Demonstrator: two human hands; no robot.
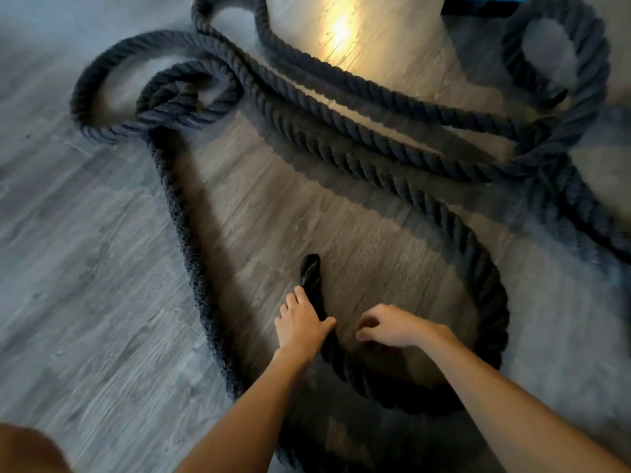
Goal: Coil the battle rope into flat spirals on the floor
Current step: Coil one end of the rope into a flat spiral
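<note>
A thick black battle rope (372, 175) lies in loose tangled loops across the grey wood floor. Its smooth capped end (310, 271) points away from me near the bottom middle, at the start of a wide curve that sweeps round to the right. My left hand (300, 324) grips the rope just behind that cap, thumb on the right side. My right hand (389, 326) hovers just right of the rope with fingers loosely curled, holding nothing.
More rope loops lie at the far left (102, 97) and far right (553, 56). A blue and black object (478, 1) sits at the top edge. A bright light patch (339, 29) falls on the floor. My knee (27, 452) shows bottom left.
</note>
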